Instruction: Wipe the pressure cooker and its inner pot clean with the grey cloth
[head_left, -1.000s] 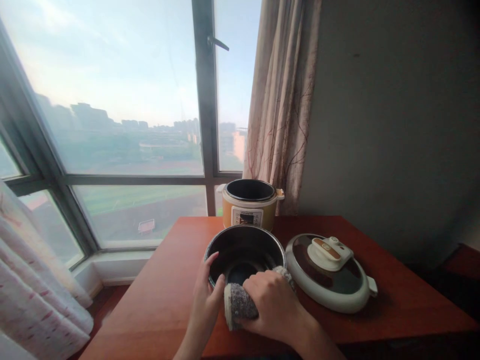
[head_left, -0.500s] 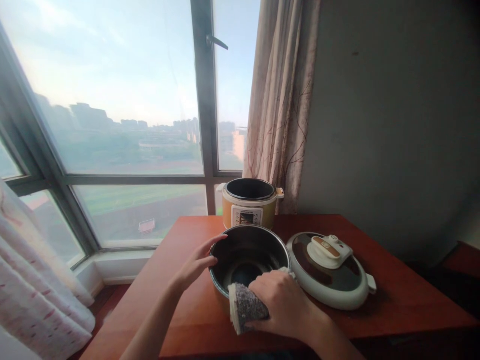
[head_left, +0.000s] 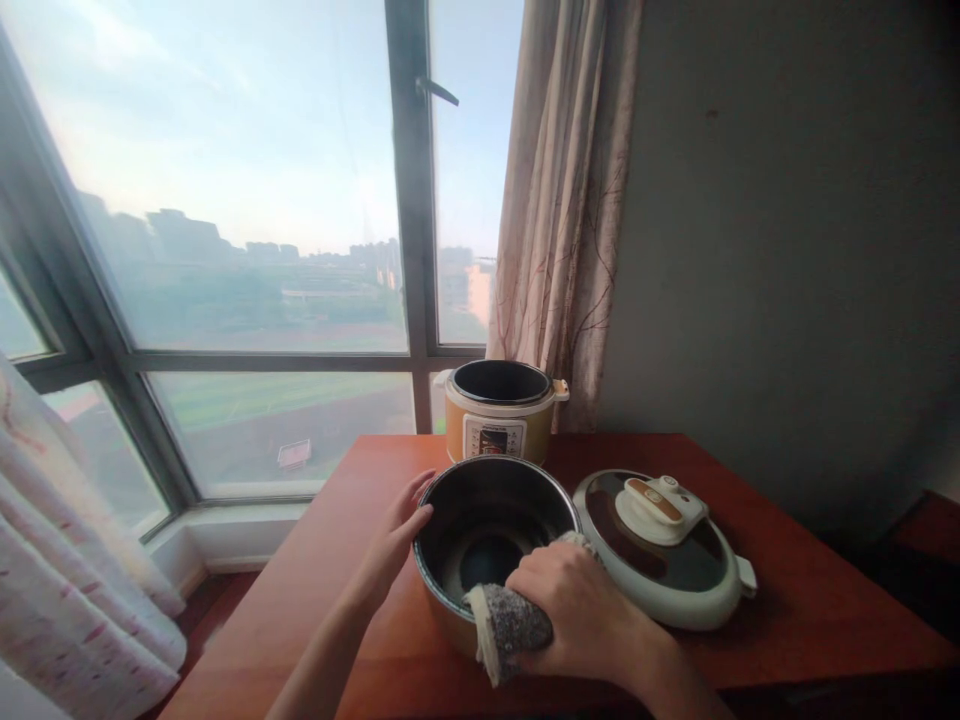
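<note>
A dark inner pot [head_left: 439, 600] stands upright on the table, its mouth toward me. My left hand [head_left: 401, 530] grips its left rim, thumb at the lip and fingers along the outer wall. In my right hand [head_left: 577, 605] is a grey, fuzzy cleaning cloth [head_left: 510, 625] with a pale edge, pressed over the near right rim. Part of the cloth is hidden under my fingers. Behind the pot sits the cooker body [head_left: 457, 425], yellow and white with a control panel. To the right lies the cooker lid [head_left: 697, 610], handle side up.
The reddish-brown table [head_left: 817, 610] has a window [head_left: 262, 200] behind it on the left. A curtain [head_left: 559, 200] hangs at its back edge, beside a grey wall [head_left: 765, 250]. Another curtain [head_left: 82, 590] hangs at lower left.
My right hand and the cloth have slid slightly right and down along the pot's near rim. My left thumb has shifted a little up and left at the rim.
</note>
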